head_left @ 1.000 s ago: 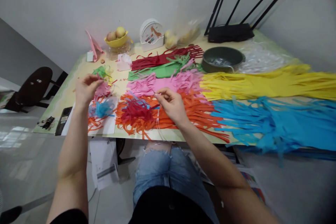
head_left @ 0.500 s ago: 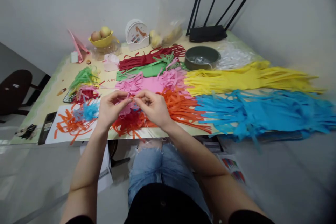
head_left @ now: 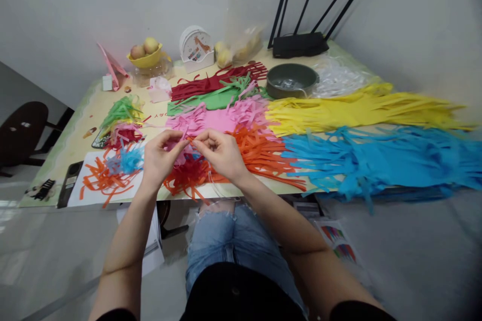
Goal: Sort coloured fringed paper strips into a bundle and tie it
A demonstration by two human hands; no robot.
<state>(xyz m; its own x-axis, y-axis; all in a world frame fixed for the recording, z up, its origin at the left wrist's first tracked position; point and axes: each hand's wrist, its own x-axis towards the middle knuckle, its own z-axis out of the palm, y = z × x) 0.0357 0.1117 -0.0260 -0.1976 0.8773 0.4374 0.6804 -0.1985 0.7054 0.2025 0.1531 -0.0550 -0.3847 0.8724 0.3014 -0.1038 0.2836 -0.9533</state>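
My left hand (head_left: 162, 154) and my right hand (head_left: 220, 153) meet fingertip to fingertip above the table's near edge. Both pinch a thin reddish paper strip (head_left: 191, 141); its ends are hidden by my fingers. Just below hangs or lies a bunch of red and pink fringe (head_left: 186, 173), with thin white string (head_left: 216, 183) beside it. Behind my hands lies pink fringed paper (head_left: 220, 119). Orange fringed paper (head_left: 259, 153) spreads out to the right of my right hand. To the left, loose orange strips (head_left: 103, 178) and a blue tuft (head_left: 131, 159) rest on a white sheet (head_left: 81, 195).
Blue (head_left: 399, 163), yellow (head_left: 339, 110), green (head_left: 216, 98) and dark red fringed paper (head_left: 214, 84) cover the table. Behind stand a dark green bowl (head_left: 291, 80), clear plastic (head_left: 341, 77), a black router (head_left: 300, 45) and a yellow fruit bowl (head_left: 146, 59). A phone (head_left: 70, 183) lies at left.
The view has shifted slightly. My hands keep the same pinch, fingertips nearly unmoved, and nothing on the table has visibly been moved.
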